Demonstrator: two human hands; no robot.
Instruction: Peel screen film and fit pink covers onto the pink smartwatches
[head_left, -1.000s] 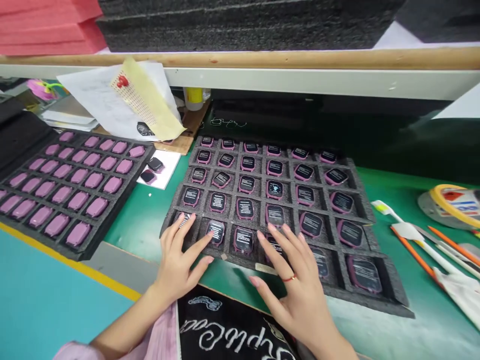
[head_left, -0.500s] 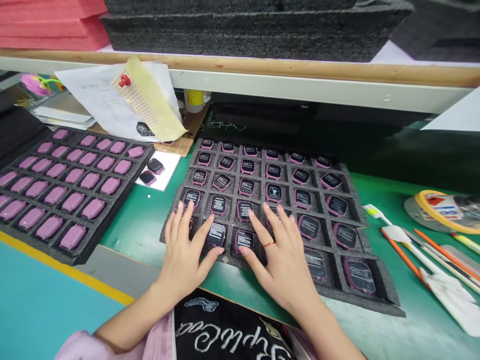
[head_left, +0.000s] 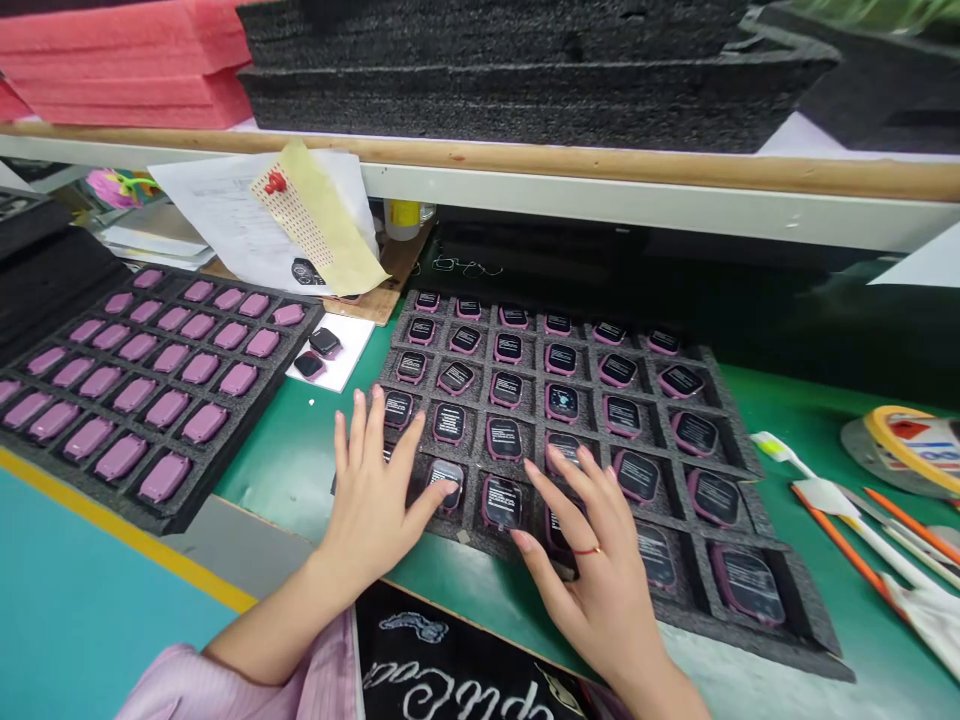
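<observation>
A dark foam tray [head_left: 795, 640] holds rows of smartwatches with purple cases, most with lit screens showing lines of text. One watch [head_left: 562, 402] shows a round dial instead. My left hand [head_left: 375, 500] hovers over the tray's front left, fingers spread, its thumb by a front-row watch [head_left: 447, 480]. Above the front middle is my right hand [head_left: 600, 545], with a thin red ring on one finger. Its fingers are apart and hold nothing; a watch [head_left: 502, 502] lies just left of its thumb. Whether fingertips touch screens is hard to tell.
Left stands another foam tray [head_left: 247, 420] of purple pieces. Two loose watches [head_left: 324, 343] lie on a white card [head_left: 352, 352]. A shelf [head_left: 600, 175] with black foam [head_left: 525, 90] overhangs the back. At right are a brush [head_left: 780, 450] and a tape roll [head_left: 900, 450].
The view has shifted, so the trays sit lower and further right. My right hand has moved rightward from my left hand, uncovering watches in the middle. Both hands stay spread.
</observation>
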